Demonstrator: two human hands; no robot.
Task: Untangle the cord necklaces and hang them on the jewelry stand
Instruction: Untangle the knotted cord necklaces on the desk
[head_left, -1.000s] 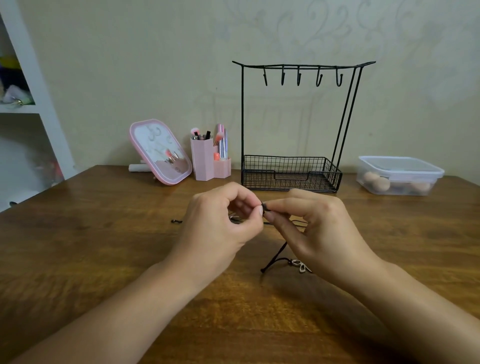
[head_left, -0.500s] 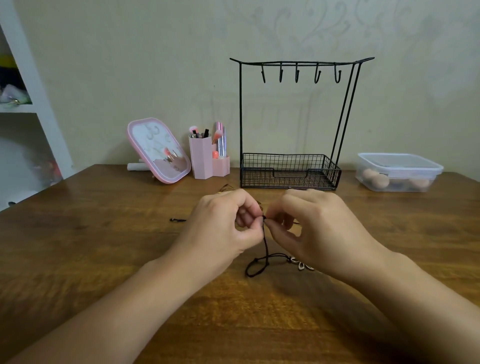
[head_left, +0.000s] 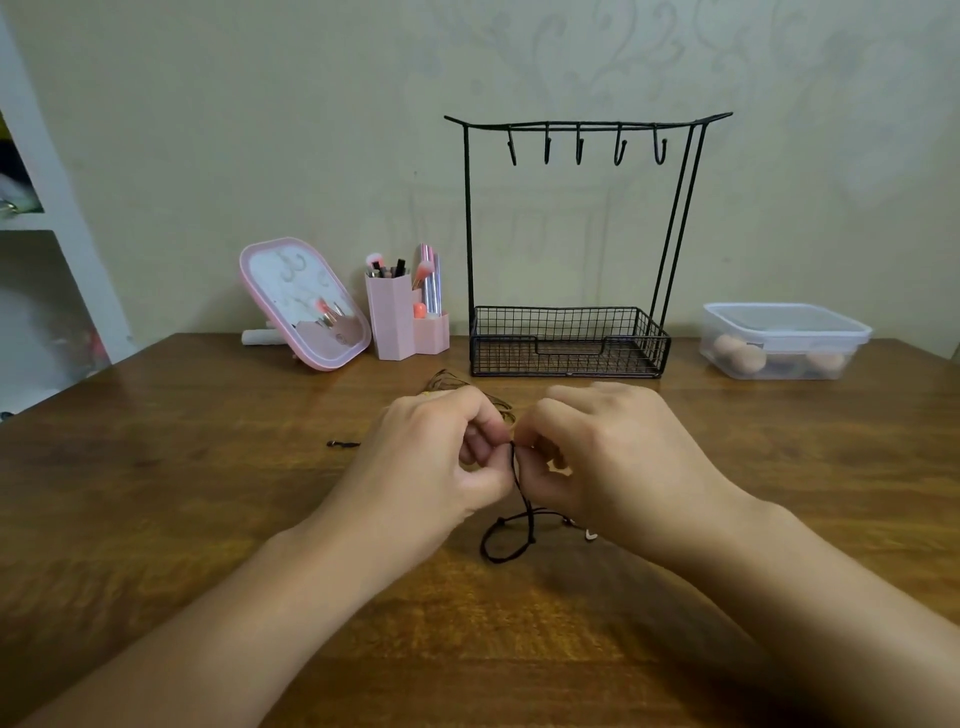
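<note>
- The table (head_left: 208, 519) carries the whole job, with nothing finished on it.
- The jewelry stand (head_left: 571, 234) at the back has bare hooks (head_left: 579, 150).
- The left hand (head_left: 431, 462) and right hand (head_left: 608, 457) both pinch the black cord (head_left: 519, 499), whose loop trails onto the table.
- A brownish cord (head_left: 452, 382) lies behind the hands, seemingly still waiting to be untangled and hung.

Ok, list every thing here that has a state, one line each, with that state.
Black cord necklace: pinched by both hands, loop trailing on the table.
Left hand: pinching the cord.
Right hand: pinching the cord.
Jewelry stand: upright, hooks bare.
Plastic container: lid on.
Mirror: tilted back.
</note>
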